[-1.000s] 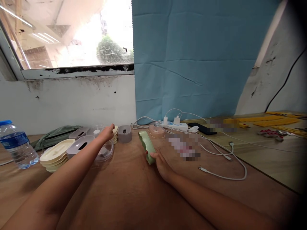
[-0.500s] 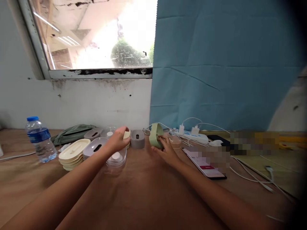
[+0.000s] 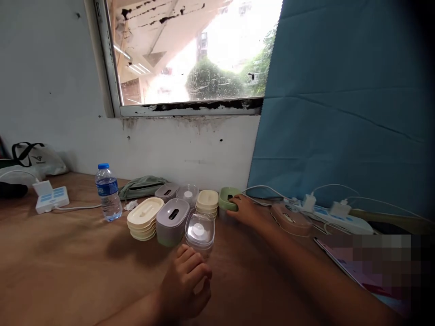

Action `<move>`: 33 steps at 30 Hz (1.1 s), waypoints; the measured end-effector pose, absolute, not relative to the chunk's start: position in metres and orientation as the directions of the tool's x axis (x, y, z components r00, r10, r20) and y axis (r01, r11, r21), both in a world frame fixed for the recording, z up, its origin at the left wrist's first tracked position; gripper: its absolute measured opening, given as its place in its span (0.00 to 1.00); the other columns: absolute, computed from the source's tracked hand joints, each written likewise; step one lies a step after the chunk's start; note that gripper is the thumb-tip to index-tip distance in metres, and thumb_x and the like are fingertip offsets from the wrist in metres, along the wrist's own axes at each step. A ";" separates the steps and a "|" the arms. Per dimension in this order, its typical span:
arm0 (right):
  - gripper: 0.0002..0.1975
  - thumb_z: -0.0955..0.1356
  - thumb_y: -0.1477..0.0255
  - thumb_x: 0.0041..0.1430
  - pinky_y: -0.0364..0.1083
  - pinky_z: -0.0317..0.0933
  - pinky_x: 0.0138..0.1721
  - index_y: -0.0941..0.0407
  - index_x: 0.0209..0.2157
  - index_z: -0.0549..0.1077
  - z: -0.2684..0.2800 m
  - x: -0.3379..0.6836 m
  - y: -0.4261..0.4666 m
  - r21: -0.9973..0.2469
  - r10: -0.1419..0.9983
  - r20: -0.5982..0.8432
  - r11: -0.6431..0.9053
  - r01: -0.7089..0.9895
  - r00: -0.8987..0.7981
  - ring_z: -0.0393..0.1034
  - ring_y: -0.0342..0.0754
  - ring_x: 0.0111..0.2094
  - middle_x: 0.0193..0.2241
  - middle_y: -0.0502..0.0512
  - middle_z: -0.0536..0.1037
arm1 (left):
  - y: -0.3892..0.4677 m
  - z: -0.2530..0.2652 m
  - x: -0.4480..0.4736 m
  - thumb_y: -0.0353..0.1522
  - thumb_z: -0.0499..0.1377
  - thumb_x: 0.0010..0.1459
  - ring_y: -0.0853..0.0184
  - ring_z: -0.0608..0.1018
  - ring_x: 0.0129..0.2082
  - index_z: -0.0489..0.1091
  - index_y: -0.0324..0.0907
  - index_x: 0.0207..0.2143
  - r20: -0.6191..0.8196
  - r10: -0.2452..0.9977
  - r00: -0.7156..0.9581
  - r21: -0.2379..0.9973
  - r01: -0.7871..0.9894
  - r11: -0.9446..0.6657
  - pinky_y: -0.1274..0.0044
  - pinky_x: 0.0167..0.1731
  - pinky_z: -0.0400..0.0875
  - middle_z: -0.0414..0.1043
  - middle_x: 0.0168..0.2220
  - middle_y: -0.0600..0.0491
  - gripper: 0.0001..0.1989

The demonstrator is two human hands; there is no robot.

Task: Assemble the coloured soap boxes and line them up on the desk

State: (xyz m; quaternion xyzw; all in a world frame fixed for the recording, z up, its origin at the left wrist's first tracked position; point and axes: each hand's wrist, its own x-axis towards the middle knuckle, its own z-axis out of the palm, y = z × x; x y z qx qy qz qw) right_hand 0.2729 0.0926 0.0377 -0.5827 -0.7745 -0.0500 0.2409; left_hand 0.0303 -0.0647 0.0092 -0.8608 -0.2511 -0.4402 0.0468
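The right hand (image 3: 245, 209) is gripping the green lid (image 3: 228, 193) by its right side, fingertips resting on the top near the slot. The lid is sitting over a grey container (image 3: 224, 216) at the right end of the group; whether it is fully seated, I cannot tell. The left hand (image 3: 186, 283) is hovering nearer the camera, empty — its fingers are loosely curling, with a gap between them and the thumb.

Just beyond the left hand, clear containers (image 3: 200, 230) are standing in a stack. Next to the green lid, a stack of cream lids (image 3: 207, 200) is resting, and a lilac-lidded container (image 3: 173, 216) is standing left of the clear stack. A second cream stack (image 3: 145, 212) is leaning slightly at the left end.

Farther out, a water bottle (image 3: 108, 194) is standing on the surface (image 3: 78, 258), and a grey-green pouch (image 3: 144, 186) is lying behind the containers. On the right, a pinkish case (image 3: 291, 220) is lying before a power strip (image 3: 355, 222) — a blue cloth (image 3: 340, 122) is hanging behind them, beside the window (image 3: 217, 86).
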 end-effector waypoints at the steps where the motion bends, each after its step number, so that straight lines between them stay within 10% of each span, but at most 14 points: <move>1: 0.21 0.68 0.65 0.45 0.50 0.55 0.47 0.58 0.42 0.72 0.036 0.273 0.091 -0.192 0.880 0.431 0.307 0.932 -0.200 0.63 0.55 0.44 0.44 0.61 0.68 | -0.064 0.010 0.031 0.22 0.52 0.44 0.69 0.63 0.25 0.60 0.40 0.26 0.773 0.402 0.491 0.156 0.468 -0.870 0.74 0.28 0.56 0.64 0.23 0.54 0.06; 22: 0.24 0.64 0.60 0.51 0.51 0.56 0.46 0.53 0.50 0.64 0.037 0.285 0.080 -0.106 0.852 0.449 0.349 0.931 -0.269 0.63 0.55 0.46 0.48 0.58 0.67 | -0.062 0.018 0.026 0.22 0.50 0.44 0.69 0.63 0.25 0.58 0.41 0.24 0.636 0.602 0.482 0.346 0.519 -0.782 0.76 0.28 0.56 0.62 0.23 0.55 0.06; 27: 0.26 0.58 0.58 0.55 0.53 0.55 0.46 0.57 0.51 0.61 0.052 0.320 0.081 -0.200 0.842 0.537 0.065 0.978 0.054 0.61 0.60 0.48 0.49 0.64 0.65 | -0.062 0.017 0.025 0.23 0.49 0.44 0.69 0.62 0.24 0.59 0.41 0.25 0.652 0.592 0.474 0.344 0.511 -0.788 0.76 0.27 0.55 0.61 0.22 0.55 0.06; 33: 0.39 0.69 0.53 0.35 0.64 0.56 0.34 0.64 0.45 0.65 0.033 0.406 0.083 -0.341 0.834 0.332 -0.328 0.881 0.440 0.63 0.75 0.42 0.40 0.79 0.68 | -0.062 0.016 0.026 0.22 0.50 0.43 0.69 0.63 0.24 0.59 0.41 0.24 0.659 0.582 0.476 0.338 0.503 -0.795 0.76 0.27 0.55 0.61 0.23 0.55 0.07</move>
